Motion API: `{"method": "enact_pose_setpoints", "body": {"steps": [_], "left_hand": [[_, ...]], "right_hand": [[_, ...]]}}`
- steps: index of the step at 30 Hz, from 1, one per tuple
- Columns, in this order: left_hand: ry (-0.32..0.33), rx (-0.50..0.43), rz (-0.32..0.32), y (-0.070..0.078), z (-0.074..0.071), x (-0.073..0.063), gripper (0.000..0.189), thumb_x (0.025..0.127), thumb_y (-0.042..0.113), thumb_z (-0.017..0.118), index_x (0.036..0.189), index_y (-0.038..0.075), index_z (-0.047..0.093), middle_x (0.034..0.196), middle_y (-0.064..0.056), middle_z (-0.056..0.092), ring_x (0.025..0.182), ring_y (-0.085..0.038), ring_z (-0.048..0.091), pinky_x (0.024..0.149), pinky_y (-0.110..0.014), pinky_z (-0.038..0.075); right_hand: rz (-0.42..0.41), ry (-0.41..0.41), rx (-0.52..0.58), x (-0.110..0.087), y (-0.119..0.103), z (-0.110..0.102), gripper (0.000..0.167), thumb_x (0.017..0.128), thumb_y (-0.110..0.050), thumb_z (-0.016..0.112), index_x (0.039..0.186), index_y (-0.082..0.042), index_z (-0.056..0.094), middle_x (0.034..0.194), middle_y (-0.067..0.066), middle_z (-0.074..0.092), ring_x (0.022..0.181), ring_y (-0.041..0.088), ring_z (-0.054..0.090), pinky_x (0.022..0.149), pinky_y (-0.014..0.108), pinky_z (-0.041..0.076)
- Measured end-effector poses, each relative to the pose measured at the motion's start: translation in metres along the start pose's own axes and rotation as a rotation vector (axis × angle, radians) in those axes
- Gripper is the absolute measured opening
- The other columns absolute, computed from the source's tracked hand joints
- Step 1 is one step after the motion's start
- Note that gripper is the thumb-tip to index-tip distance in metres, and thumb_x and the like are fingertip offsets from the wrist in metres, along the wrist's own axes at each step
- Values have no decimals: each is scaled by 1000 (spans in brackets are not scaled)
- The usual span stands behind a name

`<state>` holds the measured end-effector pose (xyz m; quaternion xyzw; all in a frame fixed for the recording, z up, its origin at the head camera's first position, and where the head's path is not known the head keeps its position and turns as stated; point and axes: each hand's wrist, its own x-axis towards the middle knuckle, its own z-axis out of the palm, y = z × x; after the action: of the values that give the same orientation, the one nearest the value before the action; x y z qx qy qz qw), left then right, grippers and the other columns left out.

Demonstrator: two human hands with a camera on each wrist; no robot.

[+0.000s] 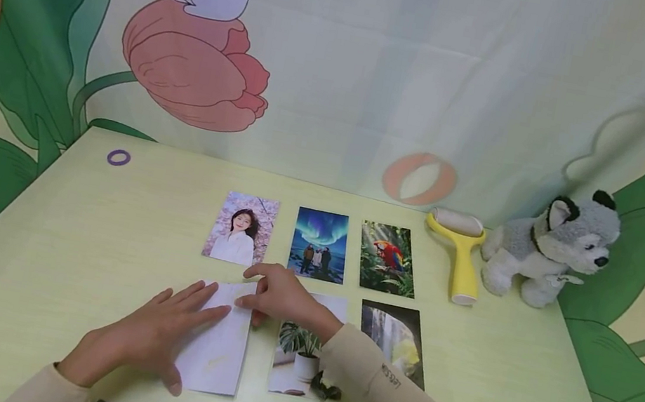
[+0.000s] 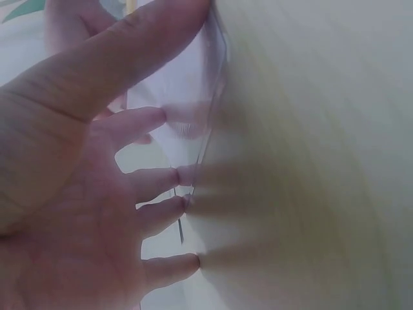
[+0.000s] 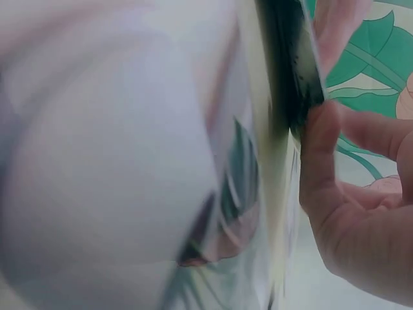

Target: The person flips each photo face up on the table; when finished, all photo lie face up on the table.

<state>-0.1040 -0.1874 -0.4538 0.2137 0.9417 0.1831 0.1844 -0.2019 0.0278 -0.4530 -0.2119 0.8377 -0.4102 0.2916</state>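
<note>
A white-backed photo card (image 1: 217, 347) lies printed side down in front of me, its right edge a little raised. My left hand (image 1: 163, 327) rests over its left side, fingers spread and straight; the left wrist view shows those fingertips (image 2: 155, 184) touching down on the surface. At the card's upper right edge, my right hand (image 1: 283, 298) pinches it between thumb and fingers. The card's dark printed side (image 3: 293, 64) shows in the right wrist view, but its picture is mostly hidden. Under the right forearm lies a photo of a potted plant (image 1: 304, 366).
Behind are photos of a portrait (image 1: 235, 243), an aurora (image 1: 320, 240) and a parrot (image 1: 387, 258). A waterfall photo (image 1: 396, 334) lies to the right, partly under the sleeve. Farther out sit a yellow lint roller (image 1: 464, 271), a plush husky (image 1: 522, 249) and a purple ring (image 1: 119, 158).
</note>
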Motion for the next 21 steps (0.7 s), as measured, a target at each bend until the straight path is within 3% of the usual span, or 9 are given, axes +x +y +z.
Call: {"method": "enact_pose_setpoints", "body": {"steps": [3, 12, 21], "left_hand": [[3, 5, 1, -1, 0, 0, 122, 50, 38, 99, 154, 18, 39, 166, -18, 19, 153, -42, 13, 114, -72, 16], [-1, -10, 3, -1, 0, 0, 124, 51, 40, 99, 155, 17, 37, 166, -19, 18, 153, -43, 14, 114, -73, 16], [2, -91, 23, 1, -9, -3, 124, 53, 38, 97, 157, 15, 32, 166, -19, 17, 153, -43, 15, 115, -71, 15]], "right_hand": [[11, -30, 22, -1, 0, 3, 46, 93, -10, 70, 136, -3, 57, 62, 9, 65, 54, 26, 68, 56, 26, 47], [1, -4, 66, -4, 0, 7, 43, 94, -3, 66, 136, -3, 57, 59, 9, 60, 52, 26, 66, 46, 25, 36], [26, 38, 218, -6, -2, 4, 43, 94, 0, 65, 136, -4, 56, 62, 8, 59, 50, 16, 63, 51, 26, 43]]}}
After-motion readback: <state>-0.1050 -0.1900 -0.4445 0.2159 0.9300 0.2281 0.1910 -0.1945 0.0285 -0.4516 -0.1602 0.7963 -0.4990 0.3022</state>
